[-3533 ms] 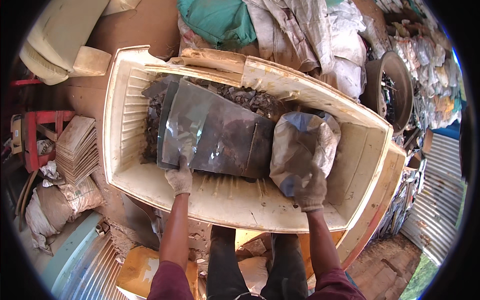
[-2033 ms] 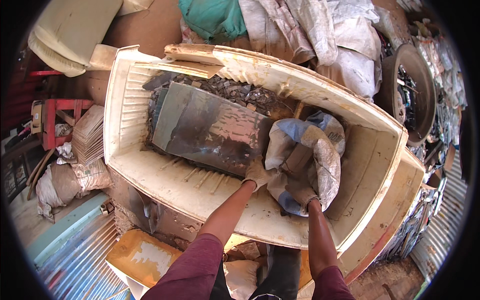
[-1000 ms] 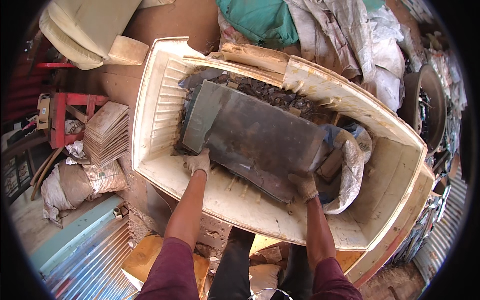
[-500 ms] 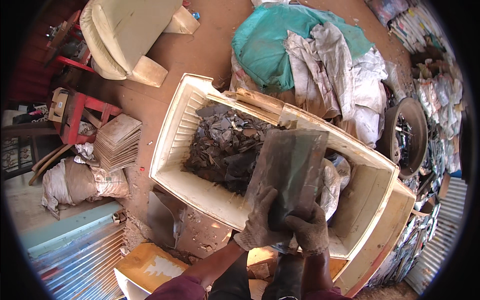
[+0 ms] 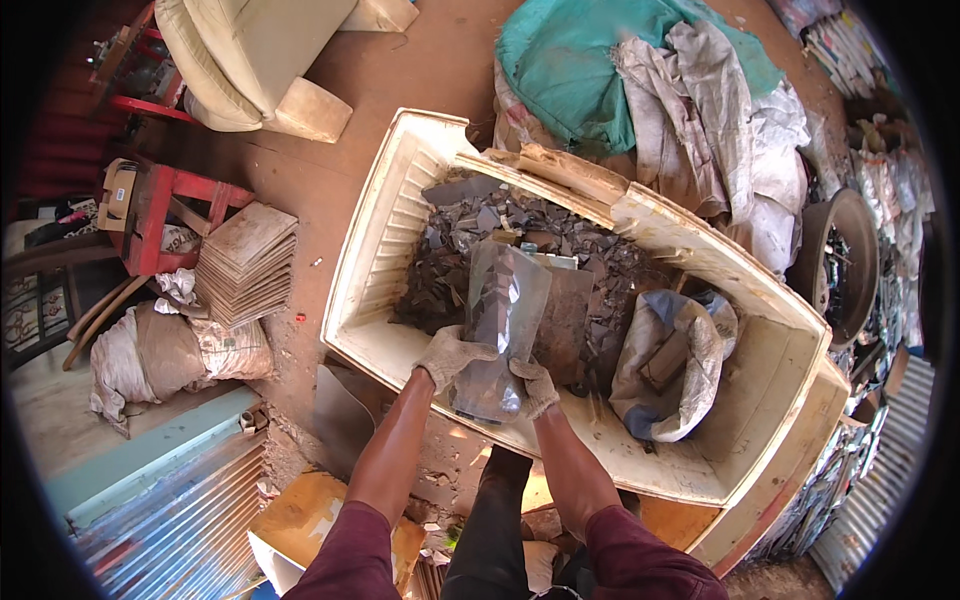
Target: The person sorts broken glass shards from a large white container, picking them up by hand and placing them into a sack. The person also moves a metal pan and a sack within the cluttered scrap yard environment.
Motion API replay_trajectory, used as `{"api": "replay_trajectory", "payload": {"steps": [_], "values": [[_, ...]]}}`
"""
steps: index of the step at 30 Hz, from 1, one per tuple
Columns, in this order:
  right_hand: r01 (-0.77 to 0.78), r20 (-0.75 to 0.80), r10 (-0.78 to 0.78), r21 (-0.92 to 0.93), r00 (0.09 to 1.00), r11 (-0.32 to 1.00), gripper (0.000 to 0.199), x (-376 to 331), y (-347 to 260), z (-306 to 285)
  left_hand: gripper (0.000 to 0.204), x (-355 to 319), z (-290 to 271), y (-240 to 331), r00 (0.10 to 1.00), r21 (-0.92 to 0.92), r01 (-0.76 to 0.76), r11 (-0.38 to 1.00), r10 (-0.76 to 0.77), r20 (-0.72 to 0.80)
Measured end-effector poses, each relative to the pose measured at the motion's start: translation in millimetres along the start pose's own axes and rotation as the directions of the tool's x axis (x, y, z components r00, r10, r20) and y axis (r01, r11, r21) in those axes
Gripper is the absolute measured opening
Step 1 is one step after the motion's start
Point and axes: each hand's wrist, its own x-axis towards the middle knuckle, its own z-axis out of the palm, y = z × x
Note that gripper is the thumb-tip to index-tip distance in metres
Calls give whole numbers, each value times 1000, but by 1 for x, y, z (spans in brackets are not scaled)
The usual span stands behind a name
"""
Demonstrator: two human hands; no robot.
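Held in both gloved hands, a see-through rectangular glass pane (image 5: 500, 310) tilts over the near side of a cream bin (image 5: 380, 360). My left hand (image 5: 455, 358) grips its left edge, thumb laid across its face. On the lower right edge, my right hand (image 5: 535, 387) is closed round the pane. Beside the pane, a brownish flat sheet (image 5: 566, 312) rests on dark broken shards (image 5: 440, 250) filling the left and middle of the bin. A whitish sack (image 5: 690, 365) with an open mouth stands in the bin's right part, with a brown block-like piece inside.
Beyond the bin lie a green sheet (image 5: 590, 70) and pale sacks (image 5: 690, 110). Left are stacked tiles (image 5: 248, 262), a red frame (image 5: 160, 215) and a rolled sack bundle (image 5: 165, 350). A round tub (image 5: 845, 265) stands right. A yellow-topped box (image 5: 300, 520) is near my legs.
Both hands have moved left, and the pane now shows narrower and clearer, away from the sack. My left hand has shifted from the pane's lower face to its left edge. The view has shifted slightly.
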Motion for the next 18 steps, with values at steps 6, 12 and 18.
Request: {"api": "replay_trajectory", "payload": {"steps": [6,12,18], "values": [[-58,-167,-268,-926,949,373,58,-13,-51,68,33,0,39,-5,965,473,13,881,112,-236],[-17,-94,-294,-967,951,253,80,-16,-88,122,32,7,104,-12,913,740,-95,666,354,-202],[21,-43,-376,-986,925,165,55,-31,-132,77,102,-17,141,-3,931,946,-313,83,224,288]]}}
